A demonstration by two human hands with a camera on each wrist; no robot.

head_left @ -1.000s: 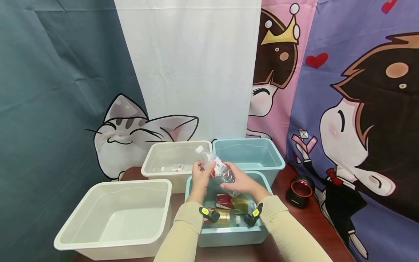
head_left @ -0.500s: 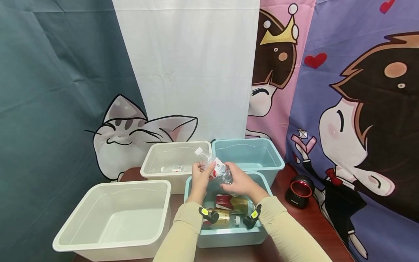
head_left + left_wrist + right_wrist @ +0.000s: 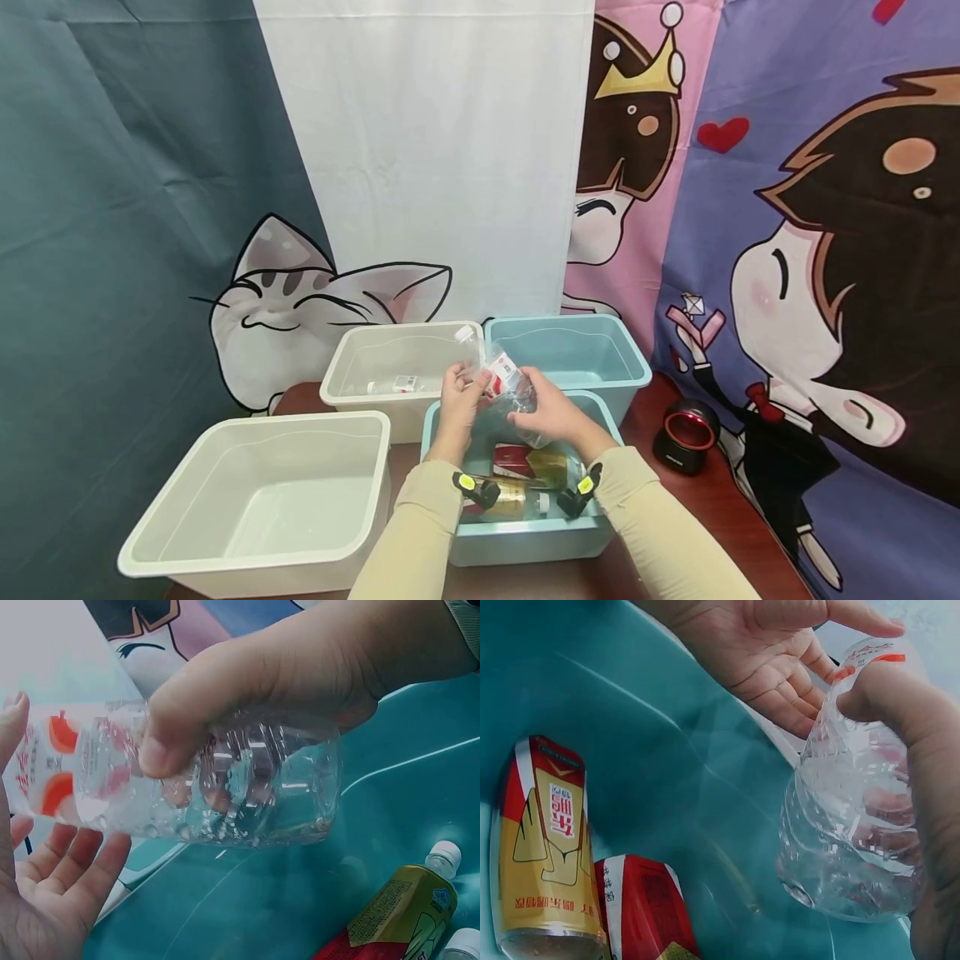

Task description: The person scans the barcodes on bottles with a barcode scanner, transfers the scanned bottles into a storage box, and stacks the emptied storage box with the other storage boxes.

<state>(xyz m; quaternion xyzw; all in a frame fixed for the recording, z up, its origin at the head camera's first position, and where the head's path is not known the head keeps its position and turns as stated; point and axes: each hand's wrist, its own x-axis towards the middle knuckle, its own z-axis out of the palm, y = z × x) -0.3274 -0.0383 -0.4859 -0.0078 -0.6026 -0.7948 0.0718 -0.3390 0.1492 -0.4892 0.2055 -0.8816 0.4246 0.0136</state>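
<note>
Red-and-gold plastic drink bottle (image 3: 547,855), near front edge of light-blue plastic tub (image 3: 527,546): large print reads 东鹏, smaller lines not legible. Clear plastic bottle (image 3: 304,787): red-orange characters on its white label (image 3: 504,371), too blurred to read. Black device with red ring (image 3: 678,447): pale lettering, too small.

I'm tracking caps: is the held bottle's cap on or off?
On. In the head view, a white cap sits on the upper end of the tilted clear bottle; how tight, I cannot tell.

- Red-brown table (image 3: 712,508): below grip.
- Black device (image 3: 679,450), red ring: right of grip.
- Printed cloth (image 3: 435,167): behind grip; cartoon cat (image 3: 270,308) left, crowned figure (image 3: 626,137) right.
</note>
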